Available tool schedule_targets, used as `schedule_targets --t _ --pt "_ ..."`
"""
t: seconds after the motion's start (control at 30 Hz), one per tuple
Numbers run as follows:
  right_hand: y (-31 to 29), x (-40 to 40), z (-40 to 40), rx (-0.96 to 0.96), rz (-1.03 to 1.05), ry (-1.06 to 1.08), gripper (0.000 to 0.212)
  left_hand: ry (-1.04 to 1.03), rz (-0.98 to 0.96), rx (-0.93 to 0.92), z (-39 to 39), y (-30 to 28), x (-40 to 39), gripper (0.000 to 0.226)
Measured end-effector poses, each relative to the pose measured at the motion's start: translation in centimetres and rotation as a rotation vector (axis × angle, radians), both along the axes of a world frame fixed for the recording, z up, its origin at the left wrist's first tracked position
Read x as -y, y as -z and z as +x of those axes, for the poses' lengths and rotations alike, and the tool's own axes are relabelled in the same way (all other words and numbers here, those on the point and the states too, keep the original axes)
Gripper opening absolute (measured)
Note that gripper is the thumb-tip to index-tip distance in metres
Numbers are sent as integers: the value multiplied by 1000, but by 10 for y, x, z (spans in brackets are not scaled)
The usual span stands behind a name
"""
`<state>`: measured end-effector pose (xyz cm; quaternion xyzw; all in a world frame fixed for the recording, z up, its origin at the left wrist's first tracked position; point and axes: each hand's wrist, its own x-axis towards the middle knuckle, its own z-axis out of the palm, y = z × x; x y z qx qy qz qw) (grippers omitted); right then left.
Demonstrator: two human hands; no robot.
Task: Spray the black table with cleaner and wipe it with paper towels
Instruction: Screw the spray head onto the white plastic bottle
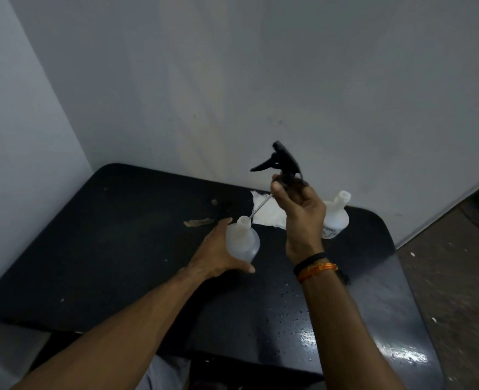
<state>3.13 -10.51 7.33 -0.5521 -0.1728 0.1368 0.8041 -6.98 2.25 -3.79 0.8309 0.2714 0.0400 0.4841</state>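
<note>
A person's right hand (298,212) grips a black trigger sprayer (282,163) lifted clear of its clear bottle (242,243), the dip tube (261,205) slanting to the open neck. The left hand (217,253) holds that bottle above the black table (114,249). Crumpled paper towels (269,212) and a second bottle (335,218) sit near the wall.

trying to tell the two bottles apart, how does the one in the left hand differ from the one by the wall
The bottle in the left hand is gripped by the left hand and shows no label; the bottle by the wall stands free on the black table with a label. The dip tube of the sprayer head, held in the right hand, points at the first; nothing nears the second. Both are translucent white and uncapped.
</note>
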Motion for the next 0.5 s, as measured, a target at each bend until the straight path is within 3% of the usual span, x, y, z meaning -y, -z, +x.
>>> schedule_targets --t 0.13,0.3,0.5 --pt "13 -4 -2 56 -140 -110 31 -17 -2 -9 0 7 -1 110" --pt "25 -7 -1 50 -292 -211 36 -33 31 -36 2 4 -1 104" --pt "12 1 3 8 -234 -169 31 -24 -52 124 -1 -16 0 93"
